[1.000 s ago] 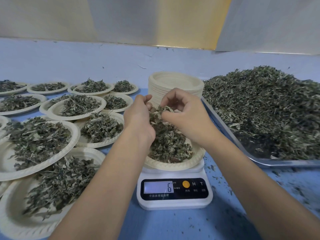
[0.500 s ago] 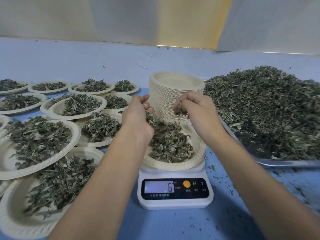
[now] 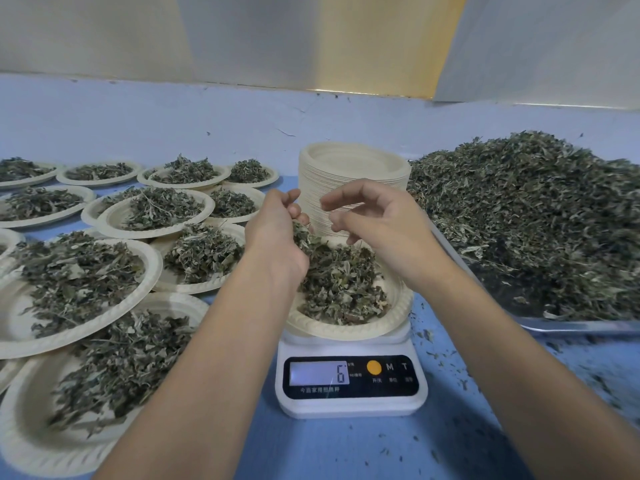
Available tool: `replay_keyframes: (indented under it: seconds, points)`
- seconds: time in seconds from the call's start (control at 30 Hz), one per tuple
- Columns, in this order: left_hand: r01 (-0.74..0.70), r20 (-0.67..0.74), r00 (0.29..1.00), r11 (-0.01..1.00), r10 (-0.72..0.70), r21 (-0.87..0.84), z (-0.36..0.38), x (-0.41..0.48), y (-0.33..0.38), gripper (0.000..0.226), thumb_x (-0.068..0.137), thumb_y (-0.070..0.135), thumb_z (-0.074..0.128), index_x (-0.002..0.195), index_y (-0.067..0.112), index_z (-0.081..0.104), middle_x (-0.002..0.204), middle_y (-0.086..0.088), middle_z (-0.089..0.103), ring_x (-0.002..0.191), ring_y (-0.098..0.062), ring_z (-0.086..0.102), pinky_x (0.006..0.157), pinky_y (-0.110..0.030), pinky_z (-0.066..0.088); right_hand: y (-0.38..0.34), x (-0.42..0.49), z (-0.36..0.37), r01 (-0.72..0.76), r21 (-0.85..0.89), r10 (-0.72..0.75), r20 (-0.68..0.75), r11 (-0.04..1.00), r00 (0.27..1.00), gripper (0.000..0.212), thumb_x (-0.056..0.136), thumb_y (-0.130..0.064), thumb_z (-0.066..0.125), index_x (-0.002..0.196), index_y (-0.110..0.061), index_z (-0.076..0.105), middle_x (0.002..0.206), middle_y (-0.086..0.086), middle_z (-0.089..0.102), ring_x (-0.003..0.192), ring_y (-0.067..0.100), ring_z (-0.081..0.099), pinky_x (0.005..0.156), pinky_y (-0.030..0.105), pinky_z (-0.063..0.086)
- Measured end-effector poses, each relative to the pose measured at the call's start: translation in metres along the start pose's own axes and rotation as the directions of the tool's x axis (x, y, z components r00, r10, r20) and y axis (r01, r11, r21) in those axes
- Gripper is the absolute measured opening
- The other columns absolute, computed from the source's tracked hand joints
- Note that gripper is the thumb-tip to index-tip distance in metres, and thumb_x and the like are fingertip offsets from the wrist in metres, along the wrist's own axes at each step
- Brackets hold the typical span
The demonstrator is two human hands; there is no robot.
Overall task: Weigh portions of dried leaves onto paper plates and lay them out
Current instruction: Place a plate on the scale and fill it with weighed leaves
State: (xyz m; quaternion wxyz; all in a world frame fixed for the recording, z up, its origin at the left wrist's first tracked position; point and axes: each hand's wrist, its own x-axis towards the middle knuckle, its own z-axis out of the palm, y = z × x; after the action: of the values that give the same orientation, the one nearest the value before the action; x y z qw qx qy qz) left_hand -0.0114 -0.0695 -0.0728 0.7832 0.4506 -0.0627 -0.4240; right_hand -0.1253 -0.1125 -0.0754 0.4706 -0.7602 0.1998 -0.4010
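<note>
A white digital scale [image 3: 349, 382] reads 6 and carries a paper plate [image 3: 346, 329] with a heap of dried leaves [image 3: 343, 282]. My left hand [image 3: 277, 233] hovers over the plate's left side and holds a small clump of leaves in curled fingers. My right hand [image 3: 377, 216] hangs above the plate's back edge with its fingers spread loosely and nothing in them. A big pile of dried leaves [image 3: 533, 216] fills a metal tray [image 3: 575, 325] on the right.
A tall stack of empty paper plates [image 3: 349, 174] stands just behind the scale. Several filled plates [image 3: 69, 282] overlap each other across the left of the blue table [image 3: 346, 448]. Leaf crumbs lie scattered right of the scale.
My right hand let its pinch of leaves fall and spread its fingers, rising slightly. My left hand stayed over the plate with its clump. The scale still reads 6.
</note>
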Motion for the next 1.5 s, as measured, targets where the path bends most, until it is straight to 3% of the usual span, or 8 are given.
replay_keyframes:
  seconds: [0.2, 0.37, 0.57, 0.77, 0.87, 1.13, 1.4, 1.5]
  points:
    - [-0.052, -0.048, 0.997, 0.992, 0.058, 0.117, 0.005, -0.004, -0.002, 0.022, 0.091, 0.017, 0.045, 0.076, 0.019, 0.060, 0.083, -0.003, 0.050, 0.076, -0.020, 0.049, 0.069, -0.030, 0.042, -0.002, -0.005, 0.014, 0.095, -0.133, -0.080, 0.111, 0.987, 0.991, 0.028, 0.078, -0.001, 0.073, 0.086, -0.027, 0.065, 0.092, -0.008, 0.070, 0.075, 0.008, 0.062, 0.076, 0.022, 0.053]
    - [-0.176, -0.052, 0.981, 0.968, 0.188, 0.180, 0.008, -0.009, -0.007, 0.021, 0.093, 0.014, 0.043, 0.081, 0.017, 0.060, 0.064, 0.003, 0.045, 0.050, -0.011, 0.040, 0.040, -0.014, 0.035, -0.001, -0.006, 0.017, 0.099, -0.131, -0.090, 0.072, 0.986, 0.993, 0.023, 0.076, 0.002, 0.071, 0.080, -0.019, 0.062, 0.080, -0.008, 0.065, 0.070, 0.008, 0.059, 0.071, 0.021, 0.050]
    - [-0.173, -0.052, 0.982, 0.976, 0.181, 0.129, 0.007, -0.006, -0.005, 0.023, 0.093, 0.007, 0.043, 0.077, 0.014, 0.059, 0.046, 0.008, 0.040, 0.048, -0.011, 0.036, 0.051, -0.023, 0.032, -0.001, -0.004, 0.015, 0.084, -0.135, -0.081, 0.024, 0.987, 0.996, 0.025, 0.075, 0.004, 0.069, 0.073, -0.019, 0.060, 0.071, -0.008, 0.063, 0.066, 0.007, 0.058, 0.069, 0.028, 0.051]
    - [-0.115, -0.019, 0.993, 0.992, 0.116, 0.049, 0.001, -0.001, 0.004, 0.024, 0.096, 0.014, 0.043, 0.077, 0.015, 0.058, 0.039, 0.010, 0.038, 0.041, -0.007, 0.031, 0.048, -0.021, 0.026, -0.001, 0.003, -0.003, 0.011, -0.057, -0.019, -0.138, 0.998, 0.990, 0.021, 0.077, 0.001, 0.061, 0.071, -0.019, 0.058, 0.061, -0.014, 0.056, 0.058, 0.004, 0.050, 0.059, 0.021, 0.043]
    - [-0.119, 0.009, 0.993, 0.991, 0.118, 0.060, 0.001, 0.001, 0.003, 0.024, 0.097, 0.015, 0.041, 0.080, 0.015, 0.059, 0.040, 0.010, 0.038, 0.037, -0.006, 0.031, 0.046, -0.019, 0.024, -0.001, 0.004, -0.005, -0.003, -0.050, -0.003, -0.119, 0.999, 0.993, 0.020, 0.082, -0.003, 0.060, 0.070, -0.019, 0.062, 0.060, -0.016, 0.057, 0.058, -0.003, 0.050, 0.058, 0.011, 0.041]
    - [-0.098, 0.043, 0.994, 0.994, 0.096, 0.047, 0.001, 0.002, 0.005, 0.025, 0.097, 0.016, 0.040, 0.078, 0.016, 0.057, 0.040, 0.010, 0.036, 0.034, -0.006, 0.030, 0.047, -0.021, 0.027, 0.003, 0.004, -0.003, -0.014, -0.078, 0.008, -0.085, 0.997, 0.996, 0.026, 0.082, -0.001, 0.060, 0.070, -0.022, 0.067, 0.059, -0.018, 0.062, 0.060, -0.008, 0.054, 0.062, 0.008, 0.041]
    - [-0.098, 0.063, 0.993, 0.995, 0.099, -0.020, 0.002, 0.000, 0.005, 0.023, 0.097, 0.013, 0.039, 0.083, 0.013, 0.056, 0.038, 0.009, 0.035, 0.031, -0.006, 0.030, 0.036, -0.011, 0.025, 0.001, 0.001, 0.002, -0.006, -0.061, 0.005, -0.021, 0.998, 1.000, 0.025, 0.082, 0.001, 0.063, 0.075, -0.022, 0.069, 0.073, -0.006, 0.065, 0.070, 0.005, 0.056, 0.069, 0.021, 0.046]
    - [-0.091, 0.064, 0.994, 0.996, 0.092, -0.019, 0.004, -0.003, 0.004, 0.022, 0.096, 0.013, 0.042, 0.081, 0.014, 0.057, 0.039, 0.010, 0.035, 0.039, -0.007, 0.033, 0.059, -0.018, 0.041, 0.001, -0.001, 0.008, 0.021, -0.054, -0.018, 0.051, 0.998, 0.999, 0.022, 0.081, 0.003, 0.066, 0.079, -0.020, 0.068, 0.073, -0.013, 0.067, 0.070, 0.002, 0.059, 0.069, 0.014, 0.048]
